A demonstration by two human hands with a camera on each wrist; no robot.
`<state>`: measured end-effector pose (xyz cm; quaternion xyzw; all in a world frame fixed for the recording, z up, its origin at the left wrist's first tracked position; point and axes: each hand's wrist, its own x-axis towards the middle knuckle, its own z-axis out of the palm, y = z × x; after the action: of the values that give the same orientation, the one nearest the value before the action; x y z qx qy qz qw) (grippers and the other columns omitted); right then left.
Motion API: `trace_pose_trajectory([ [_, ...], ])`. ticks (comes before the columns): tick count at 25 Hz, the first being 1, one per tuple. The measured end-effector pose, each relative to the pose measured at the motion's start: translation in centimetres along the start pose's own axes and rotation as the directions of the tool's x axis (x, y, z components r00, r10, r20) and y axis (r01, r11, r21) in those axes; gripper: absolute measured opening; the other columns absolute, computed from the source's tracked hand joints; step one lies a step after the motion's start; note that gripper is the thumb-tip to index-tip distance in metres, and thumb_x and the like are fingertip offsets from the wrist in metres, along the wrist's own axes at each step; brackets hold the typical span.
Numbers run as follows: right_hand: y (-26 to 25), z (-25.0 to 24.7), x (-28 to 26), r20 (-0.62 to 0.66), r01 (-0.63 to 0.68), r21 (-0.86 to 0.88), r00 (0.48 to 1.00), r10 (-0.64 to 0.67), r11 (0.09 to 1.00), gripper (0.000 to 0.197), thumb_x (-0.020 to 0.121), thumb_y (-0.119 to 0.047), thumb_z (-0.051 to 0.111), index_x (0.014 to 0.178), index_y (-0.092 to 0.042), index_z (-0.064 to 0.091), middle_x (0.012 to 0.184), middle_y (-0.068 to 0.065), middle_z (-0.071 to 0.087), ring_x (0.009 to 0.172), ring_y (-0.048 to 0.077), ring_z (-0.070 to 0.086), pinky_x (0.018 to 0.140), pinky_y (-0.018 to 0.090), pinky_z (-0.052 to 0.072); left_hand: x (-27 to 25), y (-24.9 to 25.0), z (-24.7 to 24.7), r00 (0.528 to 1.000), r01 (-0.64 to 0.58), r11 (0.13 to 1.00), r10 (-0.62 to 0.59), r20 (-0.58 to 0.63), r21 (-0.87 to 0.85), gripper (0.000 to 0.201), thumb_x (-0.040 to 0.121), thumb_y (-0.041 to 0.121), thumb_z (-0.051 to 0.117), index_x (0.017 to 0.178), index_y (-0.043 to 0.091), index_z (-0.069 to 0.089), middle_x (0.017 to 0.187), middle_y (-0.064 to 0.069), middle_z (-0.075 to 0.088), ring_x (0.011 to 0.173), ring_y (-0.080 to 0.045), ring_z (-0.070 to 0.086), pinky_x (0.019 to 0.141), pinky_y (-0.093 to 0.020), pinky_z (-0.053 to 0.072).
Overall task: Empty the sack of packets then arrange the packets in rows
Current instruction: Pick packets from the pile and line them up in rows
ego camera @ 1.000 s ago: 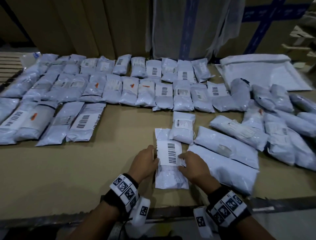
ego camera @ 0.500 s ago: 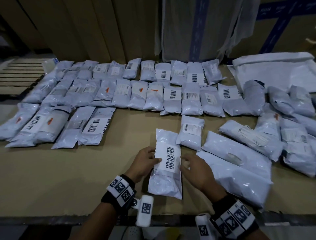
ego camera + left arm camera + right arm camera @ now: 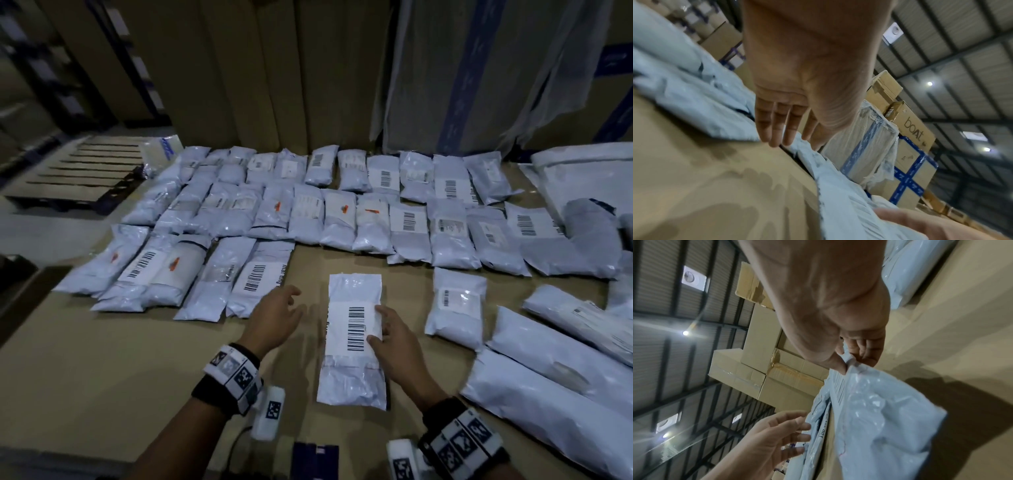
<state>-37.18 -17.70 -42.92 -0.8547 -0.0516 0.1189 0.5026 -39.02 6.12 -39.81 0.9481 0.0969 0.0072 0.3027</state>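
The right hand (image 3: 394, 339) pinches the right edge of the barcode packet (image 3: 352, 339) at lower centre of the head view; in the right wrist view the thumb (image 3: 835, 365) and fingers nip the plastic edge, and the packet's lower end hangs clear of the tabletop (image 3: 102, 377). The left hand (image 3: 277, 317) hovers just left of the packet with loose, spread fingers and holds nothing; the left wrist view shows its fingers (image 3: 777, 129) straight above the brown surface.

The step in hand looks like carrying this packet to the open end of the front row (image 3: 191, 274), which runs across the left-middle of the frame and stops at a packet with a large barcode label (image 3: 260, 277). To do it well, the packet should land just beside that one, long edges parallel, label up and near ends level. A one-edge pinch lets soft plastic swing, so the free hand would best steady the far side and flatten it. Further back, two full rows (image 3: 342, 198) give the line to match, and the loose heap (image 3: 548, 359) at lower right awaits sorting. The flat white sack (image 3: 589, 171) lies at upper right, seemingly empty.

Against half a second ago, the left hand has let go of the packet's left edge and shifted leftward, and only the right one holds it
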Motion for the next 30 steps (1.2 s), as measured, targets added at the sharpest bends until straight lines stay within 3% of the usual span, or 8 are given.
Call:
trace_pose_trajectory([
  [7,-2.3,5.6,5.6,0.007,-0.068,-0.183,0.998,0.07,0.981,0.053,0.086,-0.006,0.058,0.136,-0.013,0.045,0.126,0.009,0.061,0.107,0.023,0.06,0.079,0.021,0.043,8.5,-7.8,-3.1,0.96,-0.049,0.909,-0.072,0.271,0.415,0.054,0.083,0.017,0.064,0.134,0.012,0.046,0.134,-0.017,0.047,0.122,-0.034,0.049,0.101,-0.041,0.042],
  [14,-4.6,9.8,10.0,-0.094,-0.073,-0.282,0.994,0.048,0.957,0.046,0.087,-0.012,0.055,0.133,-0.01,0.049,0.124,0.014,0.059,0.112,0.027,0.056,0.091,0.03,0.044,9.9,-9.5,-3.0,0.905,-0.096,0.903,-0.096,0.415,0.419,0.083,0.084,0.025,0.069,0.152,0.02,0.021,0.16,-0.019,0.006,0.145,-0.034,0.02,0.117,-0.039,0.025],
  [19,-5.9,11.4,10.0,-0.083,0.04,-0.486,0.992,-0.091,0.873,0.054,0.089,-0.027,0.055,0.14,-0.015,0.041,0.139,0.018,0.04,0.12,0.033,0.048,0.1,0.038,0.044,10.1,-10.3,-2.9,0.9,-0.149,0.909,-0.037,0.434,0.389,0.093,0.08,0.033,0.075,0.152,0.022,0.018,0.16,-0.019,0.001,0.143,-0.038,0.024,0.115,-0.043,0.029],
  [21,-5.9,12.2,9.6,0.089,0.197,-0.65,0.979,-0.184,0.734,0.064,0.093,-0.047,0.042,0.149,-0.02,0.026,0.157,0.017,0.017,0.138,0.04,0.028,0.111,0.044,0.033,10.4,-10.4,-3.0,0.895,-0.162,0.913,-0.024,0.446,0.373,0.095,0.08,0.034,0.075,0.153,0.021,0.015,0.16,-0.019,-0.001,0.144,-0.037,0.022,0.116,-0.042,0.028],
  [23,-5.7,13.2,9.8,0.222,0.272,-0.709,0.962,-0.161,0.651,0.084,0.087,-0.071,0.003,0.153,-0.021,0.014,0.161,0.014,0.005,0.146,0.041,0.009,0.114,0.049,0.023,10.9,-10.4,-3.1,0.884,-0.177,0.907,-0.024,0.467,0.382,0.098,0.08,0.034,0.075,0.154,0.02,0.011,0.16,-0.019,-0.005,0.146,-0.035,0.019,0.117,-0.039,0.026],
  [25,-5.4,13.7,10.4,0.251,0.253,-0.766,0.964,-0.087,0.591,0.099,0.081,-0.072,-0.018,0.15,-0.017,0.027,0.157,0.017,0.023,0.142,0.045,0.023,0.105,0.055,0.036,11.2,-10.4,-3.1,0.871,-0.188,0.903,-0.029,0.491,0.387,0.101,0.08,0.033,0.074,0.154,0.019,0.007,0.16,-0.019,-0.007,0.147,-0.033,0.015,0.117,-0.037,0.025],
  [28,-4.3,14.3,10.8,0.254,0.197,-0.78,0.967,0.014,0.594,0.075,0.096,-0.06,0.002,0.135,-0.018,0.051,0.139,0.013,0.053,0.122,0.04,0.055,0.078,0.049,0.056,11.4,-10.6,-3.1,0.862,-0.172,0.914,-0.041,0.505,0.368,0.1,0.082,0.032,0.072,0.154,0.021,0.004,0.16,-0.018,-0.01,0.147,-0.035,0.014,0.118,-0.038,0.024],
  [30,-4.5,14.0,10.8,0.259,0.198,-0.788,0.966,0.022,0.583,0.077,0.095,-0.061,0.001,0.135,-0.019,0.051,0.14,0.013,0.053,0.123,0.039,0.054,0.079,0.049,0.055,11.3,-10.5,-3.2,0.856,-0.167,0.919,-0.046,0.515,0.358,0.099,0.084,0.034,0.07,0.154,0.022,0.002,0.16,-0.018,-0.011,0.147,-0.037,0.012,0.119,-0.04,0.021],
])
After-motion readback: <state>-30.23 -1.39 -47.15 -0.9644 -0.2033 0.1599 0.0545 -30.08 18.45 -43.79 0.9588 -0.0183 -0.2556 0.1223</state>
